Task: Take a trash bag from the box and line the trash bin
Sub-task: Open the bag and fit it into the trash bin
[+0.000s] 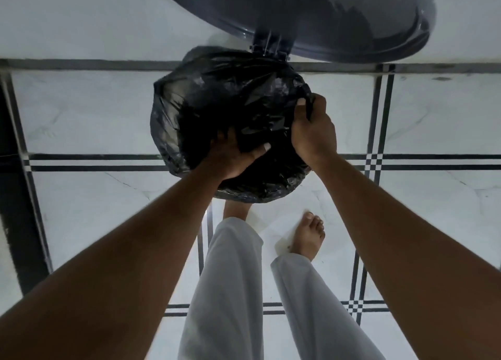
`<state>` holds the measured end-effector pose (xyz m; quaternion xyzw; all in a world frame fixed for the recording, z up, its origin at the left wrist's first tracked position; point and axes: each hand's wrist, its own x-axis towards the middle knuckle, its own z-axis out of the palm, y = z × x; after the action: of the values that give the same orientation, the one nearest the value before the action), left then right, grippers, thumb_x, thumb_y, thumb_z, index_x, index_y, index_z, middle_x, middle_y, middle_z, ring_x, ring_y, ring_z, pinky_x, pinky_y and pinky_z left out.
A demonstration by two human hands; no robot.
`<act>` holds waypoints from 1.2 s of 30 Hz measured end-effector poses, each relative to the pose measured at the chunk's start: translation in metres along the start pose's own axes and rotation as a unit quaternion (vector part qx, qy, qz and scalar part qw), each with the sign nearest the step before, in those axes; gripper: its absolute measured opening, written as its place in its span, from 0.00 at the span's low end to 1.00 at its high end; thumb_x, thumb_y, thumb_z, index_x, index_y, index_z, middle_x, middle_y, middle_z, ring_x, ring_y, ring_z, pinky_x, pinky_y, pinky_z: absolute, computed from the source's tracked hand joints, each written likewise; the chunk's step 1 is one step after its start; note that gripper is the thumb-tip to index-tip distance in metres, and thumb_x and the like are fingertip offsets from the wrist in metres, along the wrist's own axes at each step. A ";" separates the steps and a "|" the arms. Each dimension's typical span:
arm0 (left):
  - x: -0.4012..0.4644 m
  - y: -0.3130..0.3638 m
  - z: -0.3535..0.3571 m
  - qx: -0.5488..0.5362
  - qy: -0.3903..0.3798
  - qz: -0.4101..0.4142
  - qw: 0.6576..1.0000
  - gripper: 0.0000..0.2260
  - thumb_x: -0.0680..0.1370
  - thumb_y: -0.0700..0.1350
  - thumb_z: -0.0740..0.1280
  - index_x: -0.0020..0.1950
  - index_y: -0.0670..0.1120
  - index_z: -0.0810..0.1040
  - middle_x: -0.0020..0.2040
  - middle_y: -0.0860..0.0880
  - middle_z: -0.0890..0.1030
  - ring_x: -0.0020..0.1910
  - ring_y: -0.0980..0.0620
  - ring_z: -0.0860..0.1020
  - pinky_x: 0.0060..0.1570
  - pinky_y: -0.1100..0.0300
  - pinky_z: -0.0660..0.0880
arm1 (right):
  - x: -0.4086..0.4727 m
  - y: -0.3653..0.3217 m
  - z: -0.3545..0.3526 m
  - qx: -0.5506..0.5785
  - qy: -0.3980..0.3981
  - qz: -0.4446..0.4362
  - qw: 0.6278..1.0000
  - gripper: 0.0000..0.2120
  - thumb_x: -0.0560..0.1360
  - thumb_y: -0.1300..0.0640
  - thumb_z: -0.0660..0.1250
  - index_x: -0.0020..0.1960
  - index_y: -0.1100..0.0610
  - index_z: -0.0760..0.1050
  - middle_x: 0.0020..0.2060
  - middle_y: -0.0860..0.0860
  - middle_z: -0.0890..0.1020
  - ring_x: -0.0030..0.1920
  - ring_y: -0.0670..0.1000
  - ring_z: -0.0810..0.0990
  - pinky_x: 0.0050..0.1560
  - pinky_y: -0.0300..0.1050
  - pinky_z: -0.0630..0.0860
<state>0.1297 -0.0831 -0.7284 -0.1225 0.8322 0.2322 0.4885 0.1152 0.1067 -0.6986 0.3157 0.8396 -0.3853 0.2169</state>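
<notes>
A black trash bag (206, 99) covers the round bin below me, its plastic draped over the rim and sagging into the opening. The bin's dark grey lid (339, 21) stands swung up behind it on its hinge. My left hand (233, 153) reaches into the opening and holds a fold of the bag, thumb across the plastic. My right hand (311, 132) pinches the bag's edge at the right side of the rim. The bin's body is hidden under the bag. No box of bags is in view.
The floor is white marble tile (81, 110) with black stripe borders. My bare feet and white trousers (225, 292) stand just in front of the bin. A dark vertical strip (16, 197) runs along the left edge.
</notes>
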 end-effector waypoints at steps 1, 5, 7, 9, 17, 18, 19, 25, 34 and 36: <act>-0.006 0.004 -0.004 0.069 0.012 0.012 0.997 0.50 0.80 0.75 0.64 0.90 0.48 0.50 0.89 0.39 0.54 0.88 0.33 0.55 0.83 0.36 0.58 | 0.000 0.000 -0.001 0.001 -0.003 0.003 1.000 0.20 0.91 0.44 0.54 0.77 0.53 0.70 0.54 0.49 0.80 0.53 0.56 0.76 0.54 0.47 0.68; -0.040 0.021 -0.013 0.215 0.173 0.129 0.952 0.19 0.84 0.52 0.66 0.68 0.42 0.81 0.64 0.37 0.84 0.65 0.34 0.82 0.64 0.43 0.79 | -0.003 -0.006 -0.005 0.000 -0.015 0.016 1.000 0.20 0.91 0.44 0.54 0.76 0.54 0.70 0.53 0.50 0.80 0.52 0.57 0.75 0.54 0.47 0.67; -0.048 0.029 -0.013 0.092 0.194 0.176 0.961 0.11 0.82 0.45 0.64 0.55 0.43 0.85 0.50 0.41 0.88 0.50 0.36 0.87 0.51 0.45 0.85 | -0.004 -0.008 -0.004 0.001 -0.014 0.021 1.000 0.20 0.91 0.44 0.53 0.75 0.55 0.70 0.53 0.50 0.80 0.52 0.57 0.75 0.53 0.48 0.67; -0.038 0.034 -0.012 0.005 0.173 0.161 0.972 0.12 0.81 0.45 0.62 0.54 0.47 0.85 0.49 0.43 0.88 0.49 0.36 0.87 0.51 0.44 0.86 | -0.004 -0.009 -0.003 0.004 -0.013 0.022 1.000 0.19 0.91 0.44 0.53 0.74 0.55 0.70 0.52 0.51 0.80 0.51 0.58 0.76 0.53 0.48 0.67; 0.031 0.032 0.007 -0.011 0.005 -0.024 1.000 0.27 0.87 0.58 0.67 0.84 0.47 0.72 0.83 0.40 0.73 0.82 0.38 0.70 0.78 0.52 0.67 | -0.003 -0.002 -0.003 0.007 -0.017 0.007 1.000 0.20 0.91 0.42 0.52 0.74 0.53 0.70 0.51 0.49 0.82 0.57 0.59 0.83 0.61 0.56 0.78; 0.032 0.031 0.007 -0.022 -0.012 -0.026 0.999 0.29 0.87 0.58 0.68 0.85 0.47 0.70 0.85 0.41 0.70 0.84 0.39 0.68 0.78 0.54 0.65 | -0.002 -0.001 -0.002 0.006 -0.016 0.005 1.000 0.20 0.91 0.42 0.52 0.74 0.53 0.70 0.49 0.47 0.82 0.57 0.59 0.83 0.61 0.55 0.78; 0.031 0.031 0.007 -0.042 -0.032 -0.034 0.998 0.32 0.86 0.60 0.69 0.86 0.48 0.67 0.87 0.42 0.67 0.85 0.41 0.66 0.77 0.57 0.64 | -0.001 0.000 -0.002 0.005 -0.014 0.004 1.000 0.19 0.91 0.42 0.52 0.74 0.53 0.70 0.47 0.46 0.81 0.55 0.57 0.82 0.60 0.54 0.77; 0.017 0.032 0.002 0.030 -0.097 -0.039 0.994 0.39 0.88 0.60 0.64 0.91 0.45 0.48 0.91 0.41 0.48 0.90 0.38 0.50 0.85 0.47 0.49 | 0.001 0.004 -0.001 0.000 -0.003 0.000 1.000 0.18 0.92 0.42 0.52 0.73 0.51 0.70 0.43 0.40 0.78 0.44 0.43 0.78 0.54 0.49 0.74; 0.012 0.024 0.018 0.026 0.158 0.080 0.984 0.13 0.82 0.42 0.69 0.63 0.45 0.88 0.60 0.38 0.88 0.62 0.35 0.86 0.63 0.46 0.83 | -0.005 -0.006 -0.005 0.007 -0.010 0.005 1.000 0.19 0.91 0.41 0.52 0.74 0.51 0.70 0.45 0.40 0.78 0.55 0.55 0.82 0.62 0.55 0.79; 0.031 0.017 0.021 -0.029 0.125 0.057 0.990 0.14 0.83 0.40 0.70 0.68 0.45 0.87 0.65 0.38 0.87 0.67 0.36 0.84 0.69 0.49 0.79 | -0.003 -0.005 -0.004 0.001 -0.007 0.001 1.000 0.20 0.91 0.41 0.52 0.74 0.52 0.70 0.44 0.40 0.78 0.54 0.55 0.82 0.60 0.54 0.78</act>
<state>0.1230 -0.0571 -0.7600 -0.1173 0.8850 0.2668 0.3631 0.1136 0.1062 -0.6923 0.3141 0.8372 -0.3881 0.2232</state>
